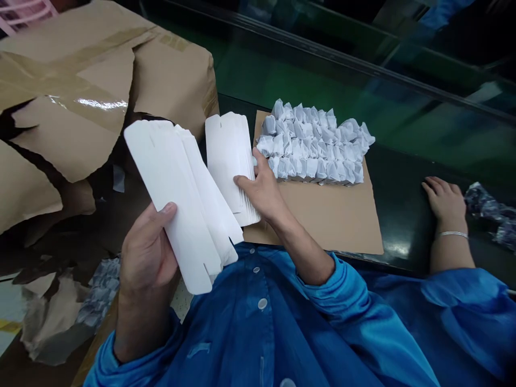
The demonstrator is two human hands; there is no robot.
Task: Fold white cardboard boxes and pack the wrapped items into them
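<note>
My left hand [149,250] is closed on a fanned bunch of flat white folded cartons [177,199], its thumb lying across the top one. My right hand [264,188] grips a second stack of flat white cartons [228,156] by its right edge, thumb on top and fingers behind. The two bunches nearly meet, the left one overlapping the lower side of the right one in view. Just right of my right hand, rows of small paper-wrapped pieces [314,142] stand packed together on a brown cardboard sheet [330,215].
A large torn cardboard box [173,75] with shiny tape rises at the left. Below it lie torn cardboard scraps [52,312] and more wrapped pieces [100,290]. To the right, another person's hand [445,201] rests on the dark table [399,215], near clear plastic-wrapped items [492,212].
</note>
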